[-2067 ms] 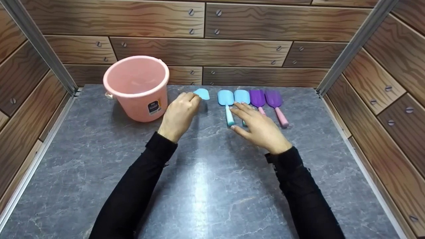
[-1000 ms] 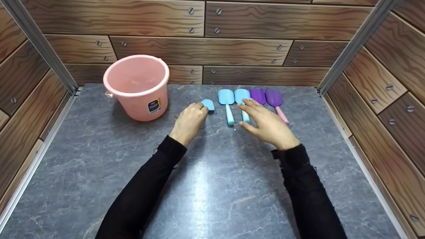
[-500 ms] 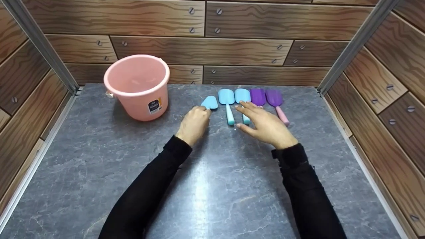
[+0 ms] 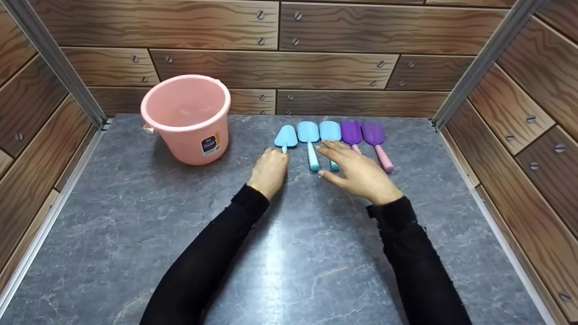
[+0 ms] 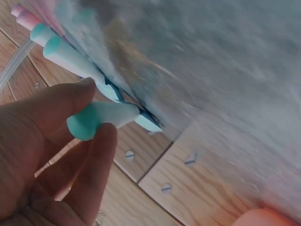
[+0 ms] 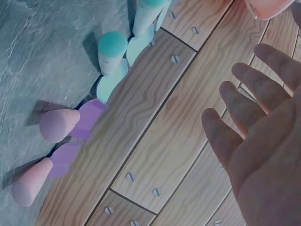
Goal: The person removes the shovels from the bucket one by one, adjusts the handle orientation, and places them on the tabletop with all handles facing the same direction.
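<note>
My left hand (image 4: 271,170) pinches the handle of a light blue toy trowel (image 4: 286,136), whose blade is at the left end of a row of toy shovels. In the left wrist view, thumb and fingers hold its pale handle (image 5: 110,114) near the teal end. Beside it lie two light blue shovels (image 4: 308,132) and two purple shovels (image 4: 373,133) with pink handles. My right hand (image 4: 359,174), fingers spread and fairly straight, hovers over the handles of the middle shovels and partly hides them. Nothing is held in it in the right wrist view.
A pink bucket (image 4: 189,135) with a dark label stands at the back left of the grey marbled table (image 4: 289,271). Wood-patterned walls (image 4: 334,72) close off the back and both sides, with metal posts (image 4: 487,58) at the corners.
My left hand has carried the trowel rightward from beside the bucket and turned it, so its blade now points away, alongside the other shovels. The right hand has shifted only slightly.
</note>
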A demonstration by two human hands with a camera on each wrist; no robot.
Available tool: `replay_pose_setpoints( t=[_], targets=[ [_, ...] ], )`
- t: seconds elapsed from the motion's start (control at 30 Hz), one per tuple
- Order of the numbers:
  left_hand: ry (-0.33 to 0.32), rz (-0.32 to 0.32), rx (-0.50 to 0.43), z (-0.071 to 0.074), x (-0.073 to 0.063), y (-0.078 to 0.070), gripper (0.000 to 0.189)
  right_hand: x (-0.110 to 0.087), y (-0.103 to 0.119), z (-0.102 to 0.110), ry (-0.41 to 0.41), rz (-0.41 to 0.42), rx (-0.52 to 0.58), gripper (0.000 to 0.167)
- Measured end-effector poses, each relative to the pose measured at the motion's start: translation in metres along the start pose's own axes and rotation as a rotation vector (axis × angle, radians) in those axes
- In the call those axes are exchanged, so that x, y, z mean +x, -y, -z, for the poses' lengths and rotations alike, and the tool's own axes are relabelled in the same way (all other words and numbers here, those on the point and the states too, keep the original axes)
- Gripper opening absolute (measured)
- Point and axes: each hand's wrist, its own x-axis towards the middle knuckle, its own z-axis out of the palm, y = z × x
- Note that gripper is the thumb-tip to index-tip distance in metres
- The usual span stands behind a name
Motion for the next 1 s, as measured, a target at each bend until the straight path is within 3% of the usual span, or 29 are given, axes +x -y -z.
replay_pose_setpoints(
  t=[0.13, 0.2, 0.33, 0.47, 0.53, 0.57, 0.7, 0.77, 0.83, 0.9, 1.0],
  targets=[
    [-0.016, 0.017, 0.037, -0.04, 0.007, 0.003, 0.024, 0.0, 0.003, 0.0, -0.002, 0.003, 0.001, 0.07],
    [0.003, 0.026, 0.019, -0.046, 0.009, 0.003, 0.022, -0.001, 0.004, 0.0, 0.004, 0.007, -0.011, 0.07],
    [0.038, 0.031, -0.029, -0.074, 0.015, 0.011, 0.024, 0.0, 0.005, -0.001, 0.031, 0.027, -0.049, 0.07],
    [0.08, -0.01, -0.056, -0.099, 0.019, 0.021, 0.023, 0.002, 0.006, -0.002, 0.055, 0.05, -0.079, 0.072],
    [0.087, -0.02, -0.071, -0.098, 0.018, 0.019, 0.023, 0.002, 0.006, -0.001, 0.065, 0.051, -0.086, 0.072],
    [0.093, -0.02, -0.064, -0.082, 0.015, 0.015, 0.021, 0.002, 0.006, -0.001, 0.067, 0.051, -0.089, 0.072],
    [0.075, -0.017, -0.056, -0.079, 0.013, 0.009, 0.021, 0.003, 0.006, -0.002, 0.077, 0.048, -0.091, 0.072],
    [0.075, -0.016, -0.05, -0.081, 0.013, 0.009, 0.021, 0.003, 0.006, -0.002, 0.08, 0.05, -0.092, 0.073],
    [0.065, -0.019, -0.056, -0.097, 0.016, 0.012, 0.021, 0.003, 0.006, -0.003, 0.083, 0.052, -0.093, 0.073],
    [0.06, -0.022, -0.064, -0.08, 0.013, 0.007, 0.018, 0.003, 0.006, -0.004, 0.086, 0.054, -0.093, 0.073],
    [0.093, -0.022, -0.102, -0.036, 0.007, -0.003, 0.013, 0.003, 0.004, -0.005, 0.083, 0.055, -0.096, 0.072]
  ],
)
